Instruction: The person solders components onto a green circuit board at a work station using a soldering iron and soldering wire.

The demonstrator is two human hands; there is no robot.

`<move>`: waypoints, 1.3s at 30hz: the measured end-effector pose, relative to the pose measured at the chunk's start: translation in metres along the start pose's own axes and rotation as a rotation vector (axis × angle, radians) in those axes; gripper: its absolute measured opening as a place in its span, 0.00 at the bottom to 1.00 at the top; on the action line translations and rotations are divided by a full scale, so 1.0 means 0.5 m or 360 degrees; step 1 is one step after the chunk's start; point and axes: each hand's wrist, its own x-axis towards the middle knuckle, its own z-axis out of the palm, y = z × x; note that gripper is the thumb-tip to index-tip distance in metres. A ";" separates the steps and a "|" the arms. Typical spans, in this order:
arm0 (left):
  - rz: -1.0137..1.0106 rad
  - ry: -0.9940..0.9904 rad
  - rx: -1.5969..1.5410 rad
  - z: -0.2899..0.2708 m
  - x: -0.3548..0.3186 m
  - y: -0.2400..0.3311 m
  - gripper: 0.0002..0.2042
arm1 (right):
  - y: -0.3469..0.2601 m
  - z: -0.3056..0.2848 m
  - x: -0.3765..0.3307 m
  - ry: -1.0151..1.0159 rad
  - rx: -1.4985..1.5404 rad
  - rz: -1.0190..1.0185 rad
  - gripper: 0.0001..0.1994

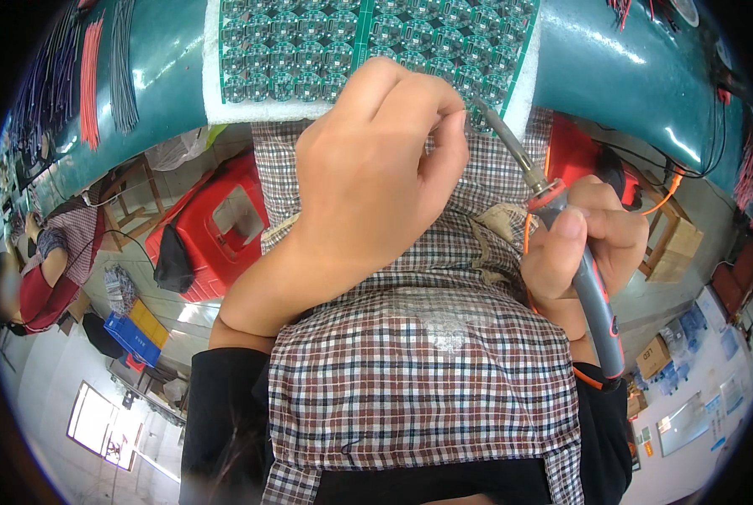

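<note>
My right hand [587,240] grips a soldering iron [597,311] with a grey and red handle. Its dark tip slants up and left, close to the lower right part of a green circuit board panel [292,55]. That panel carries rows of small round boards and lies on a white foam sheet [225,112]. Over the panel's near edge, my left hand [376,151] is closed, thumb against the curled fingers in a pinch. Whatever those fingers hold, if anything, is hidden or too small to make out. The iron's tip is a little right of these fingertips.
On the teal bench [170,71] at left lie red wires [91,84], grey wires [123,67] and dark wires [48,76]. An orange cord [667,195] hangs at right. A red stool [195,244] stands below the bench; another person [52,269] sits at far left.
</note>
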 end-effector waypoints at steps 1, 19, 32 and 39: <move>-0.0054 0.0003 -0.0024 -0.001 -0.001 0.005 0.05 | -0.004 -0.002 0.001 0.0009 -0.0008 0.0024 0.11; -0.0052 -0.0029 0.0030 0.019 0.002 0.005 0.04 | -0.026 -0.017 0.030 -0.0063 -0.0119 0.0231 0.12; -0.0139 -0.0021 -0.0001 -0.015 -0.005 0.007 0.05 | -0.052 0.003 0.038 0.0030 -0.0209 0.0260 0.10; -0.0147 0.0012 -0.0040 -0.011 -0.005 0.001 0.04 | -0.034 0.001 0.033 -0.0116 -0.0047 0.0181 0.12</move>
